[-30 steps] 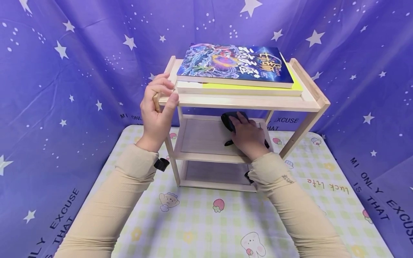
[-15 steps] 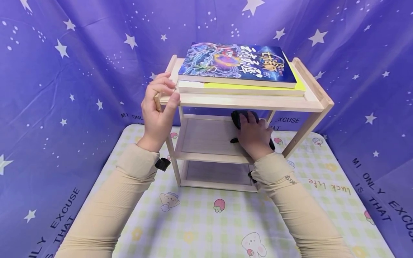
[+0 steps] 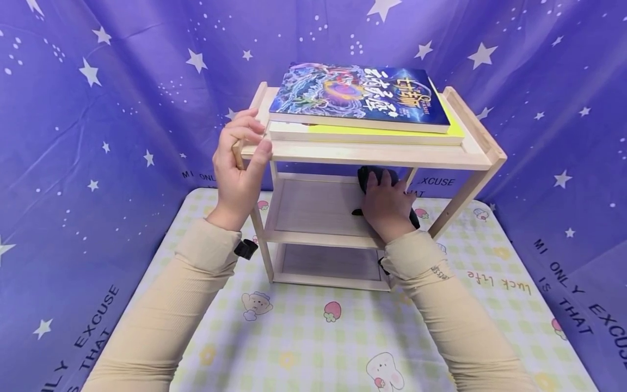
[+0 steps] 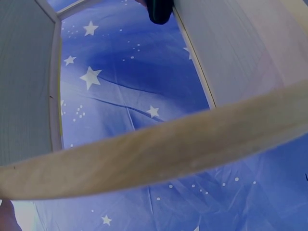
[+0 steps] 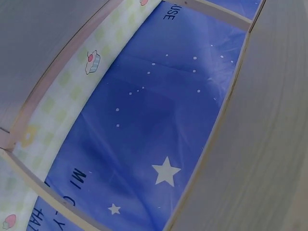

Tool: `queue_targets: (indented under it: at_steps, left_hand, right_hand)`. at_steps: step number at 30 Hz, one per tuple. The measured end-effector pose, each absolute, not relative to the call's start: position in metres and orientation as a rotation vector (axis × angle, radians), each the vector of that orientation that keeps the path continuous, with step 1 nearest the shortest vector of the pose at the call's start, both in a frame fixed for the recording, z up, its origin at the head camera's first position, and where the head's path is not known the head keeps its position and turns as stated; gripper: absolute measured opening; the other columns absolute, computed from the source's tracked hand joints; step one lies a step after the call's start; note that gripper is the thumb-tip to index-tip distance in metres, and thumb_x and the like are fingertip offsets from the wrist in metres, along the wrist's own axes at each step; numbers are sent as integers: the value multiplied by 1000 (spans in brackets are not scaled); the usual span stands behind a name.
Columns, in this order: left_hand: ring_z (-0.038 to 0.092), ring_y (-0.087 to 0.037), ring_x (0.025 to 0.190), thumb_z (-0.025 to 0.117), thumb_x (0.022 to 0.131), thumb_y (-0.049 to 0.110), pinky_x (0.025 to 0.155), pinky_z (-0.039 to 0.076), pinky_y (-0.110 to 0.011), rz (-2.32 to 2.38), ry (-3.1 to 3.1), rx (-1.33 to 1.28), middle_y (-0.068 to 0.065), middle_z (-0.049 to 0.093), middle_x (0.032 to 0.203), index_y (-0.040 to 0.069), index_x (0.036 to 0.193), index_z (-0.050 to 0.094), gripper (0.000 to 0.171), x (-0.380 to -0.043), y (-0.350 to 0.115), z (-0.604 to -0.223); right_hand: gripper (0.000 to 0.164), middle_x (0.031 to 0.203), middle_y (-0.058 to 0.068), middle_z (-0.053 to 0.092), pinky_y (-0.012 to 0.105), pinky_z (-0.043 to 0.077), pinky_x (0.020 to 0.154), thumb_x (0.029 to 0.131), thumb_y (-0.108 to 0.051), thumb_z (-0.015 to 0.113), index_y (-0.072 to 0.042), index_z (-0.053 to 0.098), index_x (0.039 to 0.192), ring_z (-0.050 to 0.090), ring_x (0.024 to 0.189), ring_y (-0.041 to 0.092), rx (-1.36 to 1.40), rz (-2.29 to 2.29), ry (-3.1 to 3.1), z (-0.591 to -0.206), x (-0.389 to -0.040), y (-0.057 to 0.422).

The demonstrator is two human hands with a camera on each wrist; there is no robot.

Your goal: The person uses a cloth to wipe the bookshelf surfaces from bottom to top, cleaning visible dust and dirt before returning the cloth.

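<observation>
A three-tier wooden shelf rack [image 3: 362,155] stands in front of me. My left hand [image 3: 239,169] grips the left end of its top tier, thumb at the front edge and fingers over the side rail. My right hand [image 3: 388,209] reaches onto the middle tier [image 3: 313,206], its fingers curled over a black object [image 3: 363,178] near the right end. Dark narrow parts show on both sides of that hand; most of the object is hidden, so its kind is unclear. The left wrist view catches a dark rounded end [image 4: 160,10] of it at the top.
Two books lie stacked on the top tier: a blue illustrated book [image 3: 352,98] over a yellow one [image 3: 392,134]. A checked tablecloth [image 3: 294,337] lies under the rack. A purple star-patterned curtain [image 3: 147,81] surrounds the table closely at the back and sides.
My right hand and the black object have slid right along the middle tier, mostly in the first half second. My left hand keeps its grip on the rack.
</observation>
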State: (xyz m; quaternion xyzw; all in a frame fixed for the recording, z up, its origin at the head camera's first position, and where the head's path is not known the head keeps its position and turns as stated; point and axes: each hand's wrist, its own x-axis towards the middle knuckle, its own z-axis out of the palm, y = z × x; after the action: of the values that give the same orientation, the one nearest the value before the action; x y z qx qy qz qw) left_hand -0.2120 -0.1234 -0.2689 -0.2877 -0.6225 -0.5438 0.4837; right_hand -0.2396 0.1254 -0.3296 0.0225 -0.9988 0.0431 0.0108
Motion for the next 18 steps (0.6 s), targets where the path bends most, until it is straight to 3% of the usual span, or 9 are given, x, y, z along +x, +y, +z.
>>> queue_targets:
  at_steps: [6, 18]
  left_hand:
    - [56, -36, 125, 60, 93, 35, 114, 40, -45, -1313, -1516, -703, -27, 60, 98, -10, 87, 50, 47, -212, -123, -269]
    - [55, -38, 125, 60, 94, 37, 114, 39, -46, -1321, -1492, -716, -28, 59, 97, -11, 88, 50, 50, -212, -122, -269]
  right_hand:
    - [54, 146, 36, 38, 76, 42, 89, 100, -19, 41, 1, 35, 150, 43, 122, 61, 87, 67, -3085, -328, -229, 122]
    - [48, 123, 40, 52, 65, 52, 74, 100, -14, 41, 5, 44, 143, 56, 101, 55, 117, -58, -3081, -322, -213, 118]
